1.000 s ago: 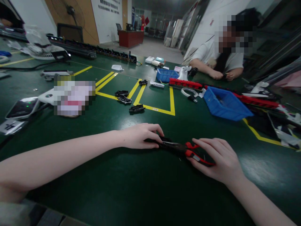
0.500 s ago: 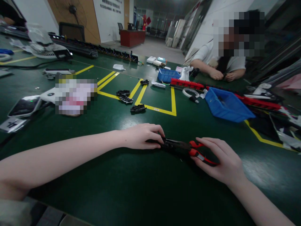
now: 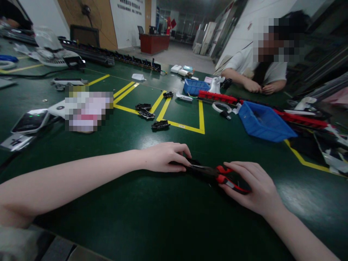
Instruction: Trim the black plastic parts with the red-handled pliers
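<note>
My right hand [image 3: 258,186] is closed around the red handles of long-nosed pliers [image 3: 209,172]. The jaws point left and reach the fingertips of my left hand [image 3: 170,157]. Those fingers are bent and pinch a small black part [image 3: 194,162] against the table; most of it is hidden by the fingers and the jaws. Whether the jaws grip the part or only touch it, I cannot tell. Beyond my hands lie several similar-looking black plastic parts [image 3: 160,125] in and around the yellow tape outlines.
A blue bin [image 3: 265,123] stands at the right, beside a long red strip [image 3: 217,96]. Farther back is a smaller blue bin [image 3: 196,86]. At the left lie a white device with a dark screen [image 3: 30,121] and a blurred-out pinkish object [image 3: 88,112]. A co-worker [image 3: 258,72] sits across the table.
The pliers and my right hand have shifted slightly left, bringing the jaws closer to my left fingertips. My left hand keeps its pinch. The whole view has moved slightly.
</note>
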{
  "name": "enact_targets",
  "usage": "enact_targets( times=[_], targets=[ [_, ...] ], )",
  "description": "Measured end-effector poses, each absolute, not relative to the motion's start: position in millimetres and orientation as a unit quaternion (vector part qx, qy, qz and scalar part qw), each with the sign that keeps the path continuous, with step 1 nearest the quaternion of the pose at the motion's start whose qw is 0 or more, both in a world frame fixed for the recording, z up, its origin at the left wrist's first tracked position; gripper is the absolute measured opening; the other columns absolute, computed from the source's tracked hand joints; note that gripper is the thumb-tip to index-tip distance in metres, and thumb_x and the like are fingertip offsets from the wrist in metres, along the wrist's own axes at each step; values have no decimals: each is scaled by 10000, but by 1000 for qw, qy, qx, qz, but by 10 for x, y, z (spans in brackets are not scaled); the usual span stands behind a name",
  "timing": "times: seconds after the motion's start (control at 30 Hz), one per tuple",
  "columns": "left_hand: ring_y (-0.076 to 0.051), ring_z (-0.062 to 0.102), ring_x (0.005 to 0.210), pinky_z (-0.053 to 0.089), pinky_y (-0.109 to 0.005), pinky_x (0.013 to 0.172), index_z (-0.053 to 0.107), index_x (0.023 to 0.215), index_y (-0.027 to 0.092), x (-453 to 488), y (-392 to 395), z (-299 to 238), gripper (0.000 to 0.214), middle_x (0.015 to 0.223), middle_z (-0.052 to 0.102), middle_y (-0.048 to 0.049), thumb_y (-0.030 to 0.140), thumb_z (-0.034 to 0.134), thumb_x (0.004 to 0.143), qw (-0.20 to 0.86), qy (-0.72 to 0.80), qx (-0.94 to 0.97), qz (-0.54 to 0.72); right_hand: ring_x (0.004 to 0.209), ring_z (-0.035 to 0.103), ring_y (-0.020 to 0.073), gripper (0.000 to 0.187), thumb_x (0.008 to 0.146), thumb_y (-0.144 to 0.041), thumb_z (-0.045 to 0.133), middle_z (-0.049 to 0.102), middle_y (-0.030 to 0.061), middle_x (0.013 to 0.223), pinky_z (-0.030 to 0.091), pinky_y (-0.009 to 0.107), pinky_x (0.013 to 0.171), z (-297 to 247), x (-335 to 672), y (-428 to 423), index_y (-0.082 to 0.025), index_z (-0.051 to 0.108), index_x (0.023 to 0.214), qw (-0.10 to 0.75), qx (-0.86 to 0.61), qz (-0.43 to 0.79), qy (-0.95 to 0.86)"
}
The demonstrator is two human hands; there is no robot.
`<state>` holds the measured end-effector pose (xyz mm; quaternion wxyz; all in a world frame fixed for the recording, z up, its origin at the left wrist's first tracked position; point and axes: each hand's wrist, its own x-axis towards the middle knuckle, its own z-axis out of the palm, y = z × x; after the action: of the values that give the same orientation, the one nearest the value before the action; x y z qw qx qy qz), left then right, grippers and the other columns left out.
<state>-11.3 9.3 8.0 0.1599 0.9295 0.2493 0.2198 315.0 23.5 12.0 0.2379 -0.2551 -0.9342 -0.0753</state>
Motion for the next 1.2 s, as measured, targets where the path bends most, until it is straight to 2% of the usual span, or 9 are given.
enact_targets(
  times=[0.13, 0.43, 0.57, 0.77, 0.9, 1.03, 1.2],
  targets=[
    [-198, 614, 983, 498, -333, 837, 687, 1123, 179, -114, 98, 71, 245, 1199, 600, -102, 300, 630, 918, 159, 246, 930, 221, 883, 661, 254, 433, 800, -339, 690, 692, 113, 1011, 530, 389, 737, 132, 3141, 223, -186, 583, 1190, 231, -248, -81, -937],
    [-197, 614, 970, 494, -326, 834, 696, 1082, 171, -103, 104, 48, 212, 1141, 609, -102, 281, 632, 913, 154, 242, 928, 237, 855, 674, 230, 419, 819, -354, 669, 689, 106, 1005, 559, 355, 700, 167, 3122, 232, -195, 564, 1192, 223, -233, -82, -943],
    [-198, 612, 983, 491, -323, 842, 690, 1075, 168, -101, 103, 60, 203, 1137, 602, -103, 276, 609, 923, 162, 245, 928, 230, 887, 666, 236, 479, 818, -391, 684, 677, 122, 1037, 558, 356, 721, 160, 3128, 254, -169, 554, 1223, 206, -233, -99, -945],
    [-195, 611, 1012, 487, -306, 878, 692, 1035, 160, -116, 62, 127, 183, 1152, 591, -96, 264, 600, 916, 200, 257, 916, 234, 864, 642, 241, 487, 836, -389, 658, 667, 127, 1006, 517, 372, 724, 169, 3065, 176, -135, 564, 1239, 214, -224, -170, -935],
    [-184, 610, 1003, 490, -283, 884, 689, 1007, 150, -128, 37, 146, 169, 1147, 587, -89, 257, 603, 907, 223, 262, 909, 236, 899, 623, 260, 457, 857, -366, 632, 656, 142, 1032, 495, 399, 782, 178, 3003, 141, -124, 574, 1241, 213, -219, -226, -925],
    [-175, 607, 966, 490, -273, 846, 688, 975, 142, -121, 28, 120, 201, 1106, 581, -82, 319, 614, 914, 215, 264, 907, 249, 920, 611, 285, 444, 875, -373, 606, 645, 165, 1055, 481, 424, 805, 188, 2965, 130, -108, 585, 1231, 207, -203, -283, -914],
    [-168, 604, 960, 487, -282, 885, 691, 916, 125, -48, -2, 50, 166, 1055, 586, -80, 277, 623, 911, 243, 287, 878, 296, 949, 615, 307, 451, 892, -377, 576, 636, 181, 1087, 486, 441, 809, 173, 2953, 132, -111, 574, 1256, 207, -202, -311, -905]
  ],
)
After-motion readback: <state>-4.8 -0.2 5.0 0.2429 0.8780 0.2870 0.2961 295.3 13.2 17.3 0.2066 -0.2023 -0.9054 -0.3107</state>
